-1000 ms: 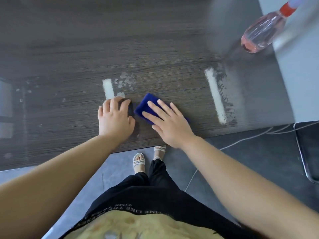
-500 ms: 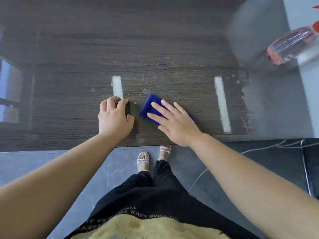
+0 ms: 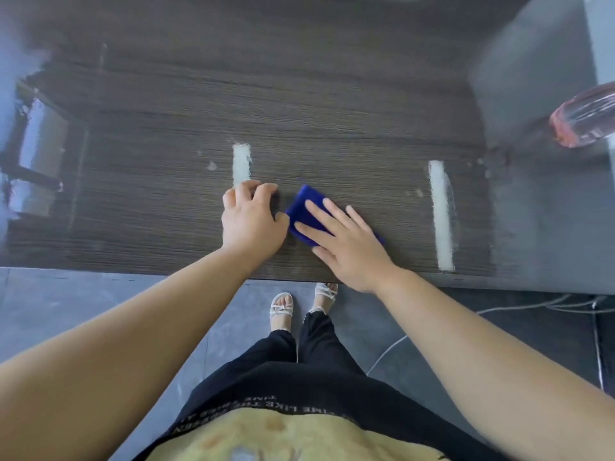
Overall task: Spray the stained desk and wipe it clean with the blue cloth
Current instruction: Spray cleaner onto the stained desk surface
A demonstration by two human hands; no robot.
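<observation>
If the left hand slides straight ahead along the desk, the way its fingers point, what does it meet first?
The left hand would meet the white streak just beyond its fingertips; it looks nearly touching already. The blue cloth lies beside it, off that line.

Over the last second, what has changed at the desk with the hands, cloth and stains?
The white specks beside the short streak have mostly gone; only a fleck or two remain. The left hand has curled its fingers at the streak's near end. Nothing was picked up or let go. The right hand still lies flat on the blue cloth, the long streak remains, and the spray bottle stays put.
</observation>
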